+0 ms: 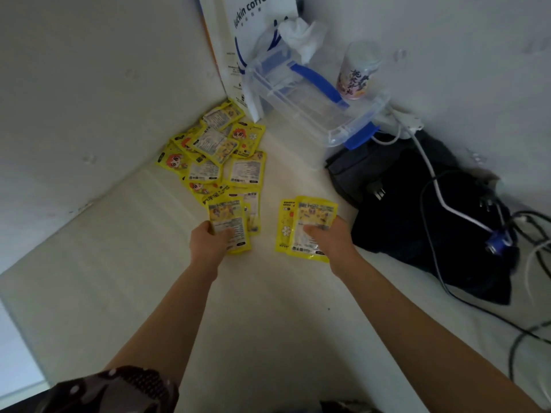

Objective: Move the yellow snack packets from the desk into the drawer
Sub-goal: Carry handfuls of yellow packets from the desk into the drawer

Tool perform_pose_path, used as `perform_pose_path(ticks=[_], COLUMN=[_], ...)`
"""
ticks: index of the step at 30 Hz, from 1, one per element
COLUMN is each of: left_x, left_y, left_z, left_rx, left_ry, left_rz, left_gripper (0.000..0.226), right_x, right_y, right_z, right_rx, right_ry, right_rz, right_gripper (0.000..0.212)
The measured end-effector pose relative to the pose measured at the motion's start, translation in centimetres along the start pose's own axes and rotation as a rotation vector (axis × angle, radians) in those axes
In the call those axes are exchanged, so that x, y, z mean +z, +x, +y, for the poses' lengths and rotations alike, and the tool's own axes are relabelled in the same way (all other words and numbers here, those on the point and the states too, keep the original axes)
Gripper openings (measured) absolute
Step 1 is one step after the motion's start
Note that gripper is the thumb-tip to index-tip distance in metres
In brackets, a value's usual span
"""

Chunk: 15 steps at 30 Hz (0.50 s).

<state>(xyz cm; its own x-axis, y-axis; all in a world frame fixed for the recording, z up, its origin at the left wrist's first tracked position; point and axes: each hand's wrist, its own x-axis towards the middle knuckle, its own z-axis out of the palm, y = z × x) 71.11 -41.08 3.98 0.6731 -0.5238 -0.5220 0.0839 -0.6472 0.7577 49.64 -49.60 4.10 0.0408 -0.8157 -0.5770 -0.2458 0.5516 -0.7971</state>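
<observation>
Nearest to us, our two bare forearms reach out over the white table (268,308), with a dark dotted sleeve at the bottom left edge of the view. Between and in front of the arms the tabletop lies bare and open; its left edge drops away at the lower left.

Our left hand (208,242) has its fingers curled round a small stack of yellow packets (228,225), thumb on top. Our right hand (334,242) pinches two more yellow packets (307,225), fanned slightly, thumb pressed on the upper one. Both hands hold their packets just above the table, well apart from each other.

Beyond the left hand the remaining pile of yellow packets (214,150) lies scattered and overlapping, pushed into the corner where the left wall panel (89,99) meets the table. To the right of our right hand a dark bag (417,219) takes up the table's right side, with black and white cables (441,198) draped over it.

Farther back a clear plastic box with blue clips (313,99) stands tilted, a white tissue (301,34) above it, a white coffee bag (238,40) upright behind it, and a printed cup (357,73) beside the back wall. No drawer is in view.
</observation>
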Motion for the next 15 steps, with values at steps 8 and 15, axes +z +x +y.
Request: perform_pose_path(ticks=[8,15], left_x=[-1.9,-3.9], left_y=[-4.9,-9.3], left_z=[-3.3,-8.0], left_rx=[-0.022,-0.005], left_ry=[-0.145,-0.144], left_rz=[-0.138,-0.310], left_gripper=[0.014,0.013], right_x=[-1.7,-2.1], right_y=[-7.7,-15.5], right_z=[4.2,10.3], right_rx=[-0.002,0.055], right_ry=[0.076,0.137], right_rz=[0.047,0.202], right_gripper=[0.024,0.024])
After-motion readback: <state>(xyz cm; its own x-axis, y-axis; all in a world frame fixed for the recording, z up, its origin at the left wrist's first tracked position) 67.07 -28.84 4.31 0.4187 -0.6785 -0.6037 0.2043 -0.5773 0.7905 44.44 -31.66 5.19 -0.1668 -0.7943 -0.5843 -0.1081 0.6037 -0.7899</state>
